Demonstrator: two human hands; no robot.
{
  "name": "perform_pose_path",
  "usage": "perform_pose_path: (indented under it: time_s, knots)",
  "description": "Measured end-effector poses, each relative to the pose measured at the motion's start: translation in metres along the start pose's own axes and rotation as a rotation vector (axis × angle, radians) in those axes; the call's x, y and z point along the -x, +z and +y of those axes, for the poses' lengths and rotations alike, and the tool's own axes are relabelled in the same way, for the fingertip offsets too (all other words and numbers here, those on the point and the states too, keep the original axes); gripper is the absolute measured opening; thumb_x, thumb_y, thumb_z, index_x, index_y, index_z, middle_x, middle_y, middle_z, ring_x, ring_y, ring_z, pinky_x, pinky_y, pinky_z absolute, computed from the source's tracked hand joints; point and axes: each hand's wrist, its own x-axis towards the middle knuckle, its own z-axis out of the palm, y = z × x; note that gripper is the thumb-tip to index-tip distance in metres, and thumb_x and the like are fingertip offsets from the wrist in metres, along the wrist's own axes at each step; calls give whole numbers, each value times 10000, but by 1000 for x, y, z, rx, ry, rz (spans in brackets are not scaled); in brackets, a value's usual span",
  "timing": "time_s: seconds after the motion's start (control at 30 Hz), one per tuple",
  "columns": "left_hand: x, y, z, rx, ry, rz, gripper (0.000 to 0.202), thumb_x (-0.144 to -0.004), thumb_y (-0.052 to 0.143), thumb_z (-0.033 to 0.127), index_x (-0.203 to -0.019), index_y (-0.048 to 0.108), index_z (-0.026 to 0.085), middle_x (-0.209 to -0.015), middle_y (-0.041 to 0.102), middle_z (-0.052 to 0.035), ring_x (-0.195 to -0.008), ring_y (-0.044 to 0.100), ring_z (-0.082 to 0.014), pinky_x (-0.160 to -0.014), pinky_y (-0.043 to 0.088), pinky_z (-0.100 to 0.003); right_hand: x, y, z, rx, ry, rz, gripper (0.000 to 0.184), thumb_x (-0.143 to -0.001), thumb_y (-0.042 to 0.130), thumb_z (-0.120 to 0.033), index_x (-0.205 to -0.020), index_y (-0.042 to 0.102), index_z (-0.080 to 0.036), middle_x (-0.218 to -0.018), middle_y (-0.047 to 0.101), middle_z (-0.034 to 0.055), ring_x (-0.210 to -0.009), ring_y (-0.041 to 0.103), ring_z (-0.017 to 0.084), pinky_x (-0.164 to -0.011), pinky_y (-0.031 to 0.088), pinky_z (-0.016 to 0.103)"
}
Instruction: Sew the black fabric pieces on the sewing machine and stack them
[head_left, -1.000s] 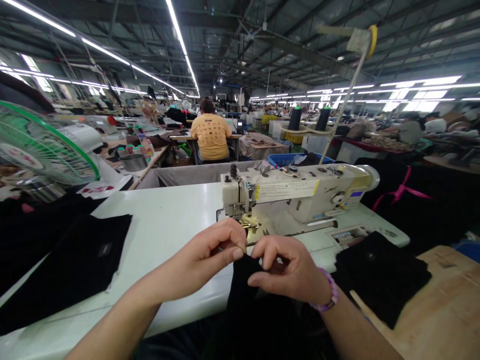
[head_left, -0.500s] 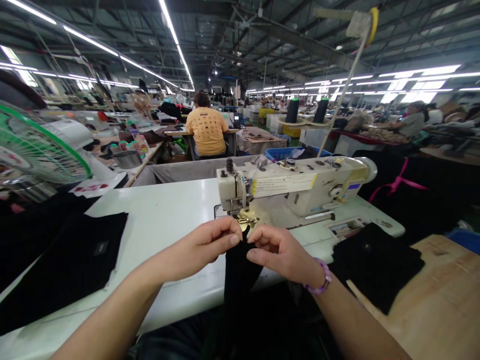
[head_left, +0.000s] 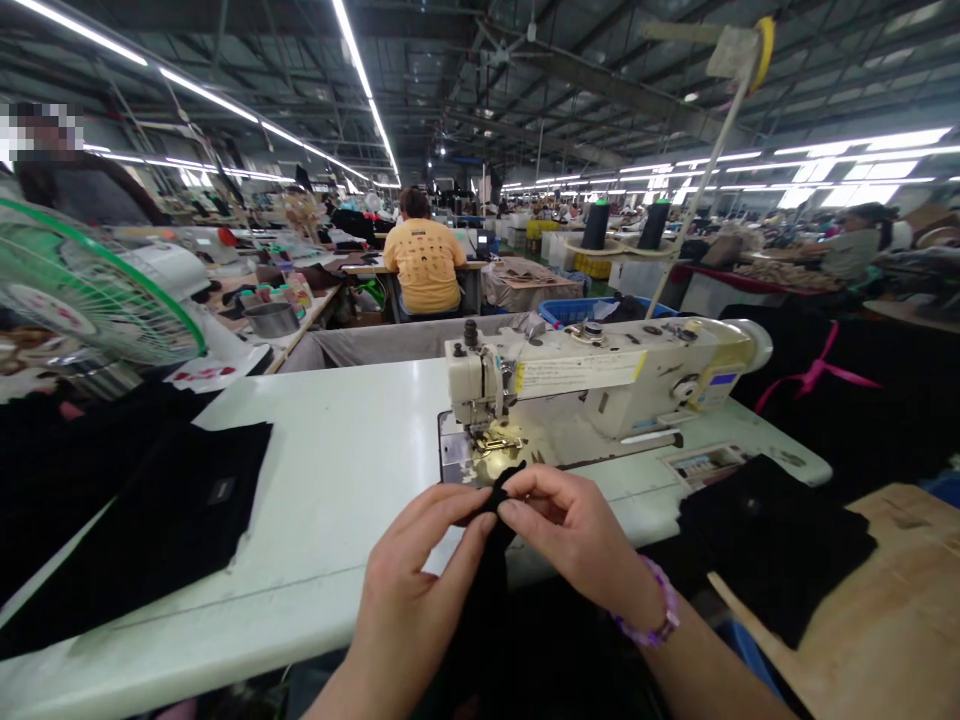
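The white table (head_left: pixel 337 470) carried a cream sewing machine (head_left: pixel 600 385), with 1 flat black cloth (head_left: pixel 172 510) at its left and a black pile (head_left: pixel 772 545) at the right end. A narrow black strip (head_left: pixel 491 560) rose from the table's near edge, its long axis running away from the person. Its upper tip pointed at the needle area and lay just before the machine's base. The left hand (head_left: pixel 420 580) and right hand (head_left: pixel 574 530) met at that tip, each pinching it between thumb and forefinger.

Half a second before, the left hand had been higher with its forearm coming in from the left; now it sat lower and nearer, fingers pointing up. The pinch stayed closed.

Behind the machine, a blue crate (head_left: pixel 577 312) held dark cloth. What lay in the metal bowl (head_left: pixel 271 320) at far left could not be told.
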Motion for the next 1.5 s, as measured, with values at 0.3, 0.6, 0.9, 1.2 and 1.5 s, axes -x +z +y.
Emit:
perform_pose_path:
  time_s: [0.3, 0.6, 0.9, 1.2, 1.5]
  knots:
    - [-3, -2, 1, 70, -74, 21, 67, -863, 687, 239, -884, 749, 248, -881, 740, -11, -813, 681, -169, -758, 538, -263, 3, 0, -9, 253, -147, -6, 176, -919, 579, -294, -914, 697, -164, -623, 544, -25, -530, 453, 86, -500, 348, 206]
    - [-12, -9, 0, 58, -89, -70, 70, -844, 676, 215, -804, 734, 221, -775, 700, -3, -715, 636, -147, -689, 504, -249, 0, 0, -7, 369, -177, -23, 135, -923, 581, -254, -930, 691, -177, -655, 579, -30, -536, 466, 87, -536, 351, 223]
    - [-30, -45, 1, 373, -359, -243, 189, -862, 677, 382, -865, 683, 193, -919, 704, -50, -908, 637, -192, -798, 510, -264, -12, -19, -35, 626, -712, -227, 282, -787, 795, -344, -698, 581, -185, -1036, 605, 50, -1019, 541, 212, -992, 399, 417]
    - [-35, -67, -7, 149, -260, 190, 304, -856, 680, 492, -980, 585, 231, -708, 540, 35, -646, 469, -125, -578, 395, -212, -23, -30, -39, 626, -524, -48, 180, -901, 676, -273, -796, 557, -188, -878, 649, 36, -882, 578, 185, -878, 445, 354]
    - [-31, -57, -21, 172, -313, 285, 341, -847, 680, 536, -1002, 592, 245, -698, 527, 44, -650, 474, -131, -589, 396, -221, -15, -21, -19, 307, -273, 118, 42, -900, 663, -242, -892, 685, -207, -880, 700, 0, -821, 631, 142, -779, 485, 238]
